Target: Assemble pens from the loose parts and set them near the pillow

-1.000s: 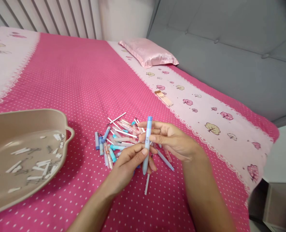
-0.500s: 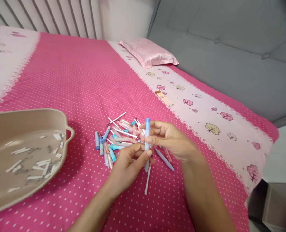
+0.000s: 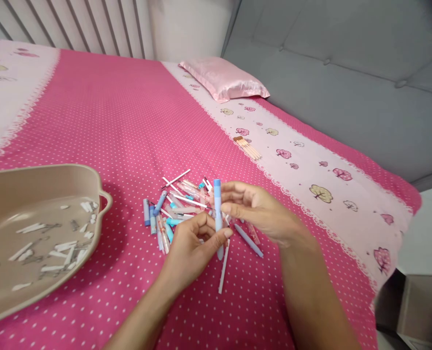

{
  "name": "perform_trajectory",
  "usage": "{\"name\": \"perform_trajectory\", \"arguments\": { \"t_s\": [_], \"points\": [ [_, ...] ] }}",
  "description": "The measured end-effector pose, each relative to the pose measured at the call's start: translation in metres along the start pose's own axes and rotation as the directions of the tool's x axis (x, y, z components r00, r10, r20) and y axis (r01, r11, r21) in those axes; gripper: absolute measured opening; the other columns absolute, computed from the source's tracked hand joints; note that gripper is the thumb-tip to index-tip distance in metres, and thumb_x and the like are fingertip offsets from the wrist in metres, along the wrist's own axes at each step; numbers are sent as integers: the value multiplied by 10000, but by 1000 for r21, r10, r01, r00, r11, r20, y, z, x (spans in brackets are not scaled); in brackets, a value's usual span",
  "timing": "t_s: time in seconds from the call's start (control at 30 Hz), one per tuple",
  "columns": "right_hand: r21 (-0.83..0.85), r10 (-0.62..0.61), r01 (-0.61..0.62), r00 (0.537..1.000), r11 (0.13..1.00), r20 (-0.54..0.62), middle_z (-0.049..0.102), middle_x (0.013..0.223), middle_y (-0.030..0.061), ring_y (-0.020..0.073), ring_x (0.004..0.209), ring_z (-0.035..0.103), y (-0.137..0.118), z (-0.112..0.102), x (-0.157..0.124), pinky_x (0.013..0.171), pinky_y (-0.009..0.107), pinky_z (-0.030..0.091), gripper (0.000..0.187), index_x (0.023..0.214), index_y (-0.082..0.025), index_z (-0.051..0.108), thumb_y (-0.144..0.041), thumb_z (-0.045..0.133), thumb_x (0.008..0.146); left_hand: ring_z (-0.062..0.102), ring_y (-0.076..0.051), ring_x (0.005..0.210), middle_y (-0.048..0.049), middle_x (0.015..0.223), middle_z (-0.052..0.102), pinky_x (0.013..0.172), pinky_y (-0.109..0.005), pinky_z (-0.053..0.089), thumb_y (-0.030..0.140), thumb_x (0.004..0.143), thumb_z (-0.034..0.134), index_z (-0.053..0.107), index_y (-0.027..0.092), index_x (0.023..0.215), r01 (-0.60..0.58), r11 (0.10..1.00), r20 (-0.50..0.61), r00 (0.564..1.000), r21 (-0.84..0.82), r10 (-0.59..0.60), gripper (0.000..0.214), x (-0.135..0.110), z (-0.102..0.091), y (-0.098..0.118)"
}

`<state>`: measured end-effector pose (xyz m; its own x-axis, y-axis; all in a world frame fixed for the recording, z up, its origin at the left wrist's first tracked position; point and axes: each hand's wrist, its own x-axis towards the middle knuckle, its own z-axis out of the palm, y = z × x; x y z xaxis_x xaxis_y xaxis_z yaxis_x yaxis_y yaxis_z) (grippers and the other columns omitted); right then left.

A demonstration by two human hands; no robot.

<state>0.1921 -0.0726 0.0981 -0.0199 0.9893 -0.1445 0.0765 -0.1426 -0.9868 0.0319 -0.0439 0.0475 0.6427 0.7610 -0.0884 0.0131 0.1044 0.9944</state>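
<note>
A light blue pen (image 3: 218,209) stands nearly upright between both hands above a pink dotted bedspread (image 3: 128,121). My left hand (image 3: 194,248) pinches its lower part with thumb and fingers. My right hand (image 3: 256,209) grips its upper part, just below the darker blue cap. Right behind the hands lies a pile of pen parts (image 3: 175,204): blue and pink barrels, caps and thin white refills. One white refill (image 3: 223,267) lies on the cloth under my left hand, and a blue barrel (image 3: 248,241) lies under my right wrist.
A beige tray (image 3: 92,180) at the left holds several small white and grey pieces. A bundle of thin tan sticks (image 3: 248,147) lies farther back on the pale border. A pink pillow (image 3: 223,78) is at the head, beside a grey padded headboard (image 3: 347,87).
The pen has sunk a little and shifted left between my hands, and my left fingers have curled more tightly round its lower end.
</note>
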Motion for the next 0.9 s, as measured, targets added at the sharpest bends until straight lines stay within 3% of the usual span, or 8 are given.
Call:
{"name": "perform_trajectory", "arguments": {
  "t_s": [0.1,0.17,0.3,0.4,0.47,0.73,0.9],
  "points": [
    [-181,-47,22,989,983,-138,655,1072,60,157,979,617,5,-16,-1,889,329,473,248,1041,-192,611,-264,658,808,550,-112,520,-32,605,625,526,-237,415,456,752,654,523,152,678,7,1000,-1,1000,16,-7,339,0,0,1],
    [-378,-26,-75,966,923,-256,680,942,61,167,865,635,10,-24,0,804,330,484,143,935,-185,637,-214,647,796,557,-114,524,-35,607,630,532,-239,421,446,761,645,529,150,683,10,999,-3,1000,30,-10,328,0,0,1],
    [-683,121,-292,950,670,-287,671,698,38,167,628,597,19,-24,4,563,282,401,68,705,-202,650,-211,716,693,571,-114,532,-32,616,641,535,-234,428,414,775,632,539,146,706,12,999,-26,1000,30,-11,291,2,1,-1],
    [-803,205,-364,931,473,-301,656,646,14,149,586,576,22,-16,11,504,252,316,77,660,-203,650,-209,726,653,573,-111,534,-31,622,650,532,-226,428,389,773,636,549,144,712,12,999,-49,999,36,-11,267,2,1,-1],
    [-835,211,-391,919,387,-332,659,669,7,145,606,581,23,-12,15,500,244,288,66,687,-203,655,-220,713,659,571,-109,529,-28,619,651,529,-222,430,379,773,637,558,142,718,10,999,-58,998,43,-8,256,2,1,-2],
    [-865,81,-390,919,317,-385,660,755,28,169,681,580,35,-6,21,525,248,263,46,764,-213,619,-206,607,721,539,-85,473,-6,574,623,475,-189,413,364,776,631,602,130,735,2,1000,-125,992,13,-1,239,2,1,-1],
    [-818,19,-387,908,424,-419,667,770,30,160,697,587,33,-12,22,551,242,298,49,775,-204,610,-166,579,776,563,-98,464,-8,573,632,463,-196,444,367,754,652,590,138,716,12,999,-165,986,-40,-18,241,3,1,-2]
  ]
}}
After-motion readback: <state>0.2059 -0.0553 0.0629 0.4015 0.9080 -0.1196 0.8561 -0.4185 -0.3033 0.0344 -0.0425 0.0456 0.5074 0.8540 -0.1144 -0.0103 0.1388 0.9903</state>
